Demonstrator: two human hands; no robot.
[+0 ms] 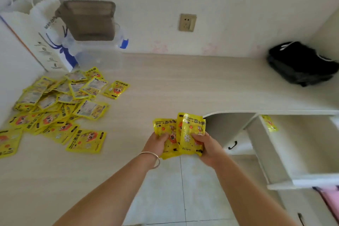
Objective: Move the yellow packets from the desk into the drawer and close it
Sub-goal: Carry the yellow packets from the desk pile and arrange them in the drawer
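We see our left hand and right hand both gripping yellow packets at lower centre; their long axes run up-frame, print inverted.

Right of the packet heap, your tabletop lies bare up to the black bag; the open drawer holds one packet.

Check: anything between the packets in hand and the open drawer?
Nothing visible. Both the left hand and right hand hold the yellow packets just left of the open drawer; only the desk edge and open air lie between.
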